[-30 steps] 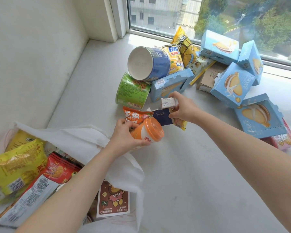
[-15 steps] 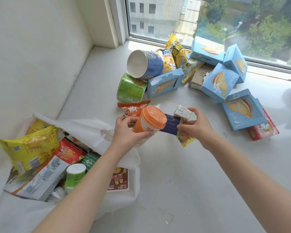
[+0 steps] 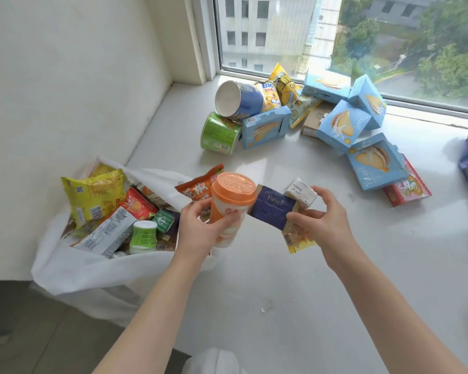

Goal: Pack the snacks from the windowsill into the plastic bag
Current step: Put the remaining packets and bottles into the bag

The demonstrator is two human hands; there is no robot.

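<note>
Both hands are full. On the left hand (image 3: 200, 233) the fingers wrap a tall orange-lidded paper cup (image 3: 231, 201), with an orange foil packet (image 3: 197, 188) behind it. On the right hand (image 3: 324, 225) they pinch a navy wrapper (image 3: 274, 209), a small white packet (image 3: 300, 191) and a yellow sachet (image 3: 297, 240). Carry everything left and lower it into the mouth of the white plastic bag (image 3: 92, 268) before letting go. The bag, at the edge of the pale windowsill (image 3: 281, 279), holds a yellow crinkled packet (image 3: 95, 195), a red packet (image 3: 137, 205) and a green-and-white bottle (image 3: 143, 236).

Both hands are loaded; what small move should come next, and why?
Probably carry both hands leftward over the open white plastic bag and release: left hand grips the orange-lidded cup, right hand pinches a dark blue packet; the bag gapes just left.
</note>
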